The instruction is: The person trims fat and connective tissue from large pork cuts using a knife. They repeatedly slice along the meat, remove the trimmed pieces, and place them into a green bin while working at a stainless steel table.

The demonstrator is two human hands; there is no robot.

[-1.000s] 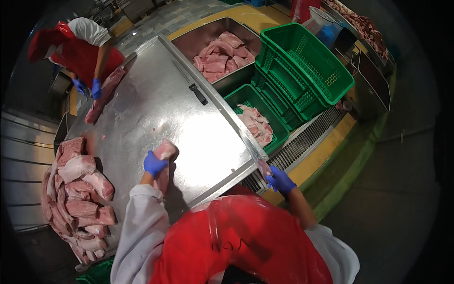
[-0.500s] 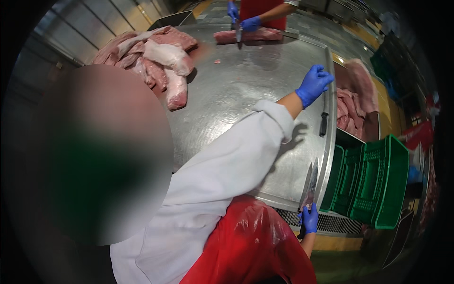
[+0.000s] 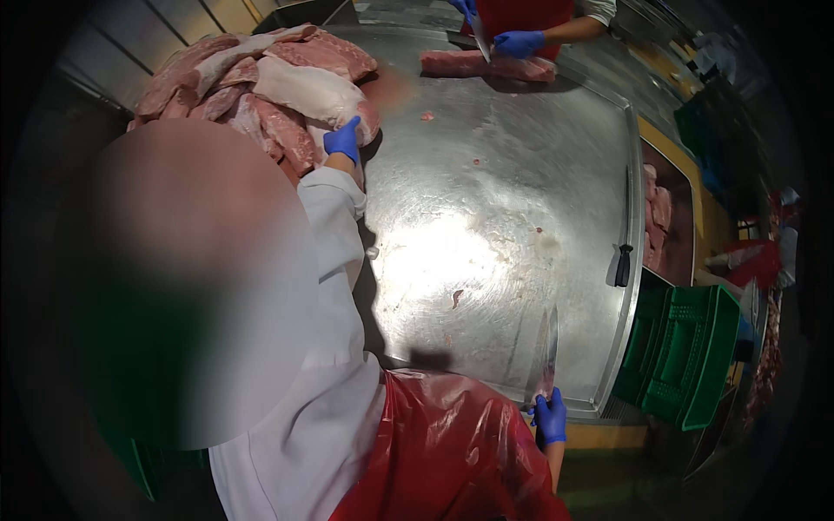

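My left hand (image 3: 342, 142), in a blue glove, reaches to the near right side of a heap of raw meat (image 3: 295, 130). Its fingers press against the end of a pale, fat-covered cut of meat (image 3: 308, 91) and look closed on it, though they are partly hidden. Low on the right, at the near edge of the steel table (image 3: 486, 200), my gloved right hand (image 3: 549, 417) is wrapped round a knife (image 3: 549, 360). The blade points away from me over the tabletop.
Another knife with a black handle (image 3: 622, 265) lies by the table's right rim. Beyond that rim are a bin of meat (image 3: 660, 217) and green crates (image 3: 691, 356). Across the table, a co-worker's gloved hand (image 3: 519, 43) rests near a long meat piece (image 3: 508, 67) beside a knife.
My left hand has swung from the table's right edge to the meat heap at the left. A slab upright over the right bin no longer shows. My right hand keeps the knife.
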